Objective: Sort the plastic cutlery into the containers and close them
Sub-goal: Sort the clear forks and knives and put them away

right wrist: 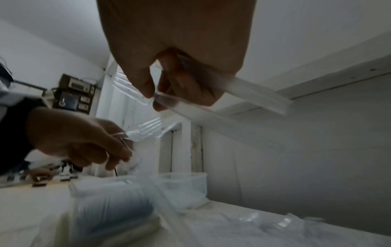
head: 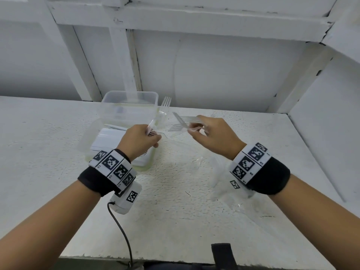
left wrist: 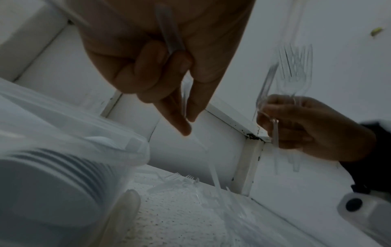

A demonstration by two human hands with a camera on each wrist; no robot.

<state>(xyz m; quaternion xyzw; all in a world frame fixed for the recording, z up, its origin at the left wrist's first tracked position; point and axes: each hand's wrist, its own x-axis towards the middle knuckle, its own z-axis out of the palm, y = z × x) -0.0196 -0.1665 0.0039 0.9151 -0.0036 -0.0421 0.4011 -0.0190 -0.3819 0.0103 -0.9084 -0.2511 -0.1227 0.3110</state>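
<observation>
Both hands pinch clear forks, left hand (head: 140, 140) and right hand (head: 213, 134) just beside the open container (head: 130, 106), with loose cutlery (head: 220, 172) still unsorted nearby and no lid on yet.

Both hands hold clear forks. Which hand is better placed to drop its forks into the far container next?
Probably the left hand: it sits right beside the far container, and its forks already point toward that rim. The right hand holds its forks farther off, over the table.
</observation>
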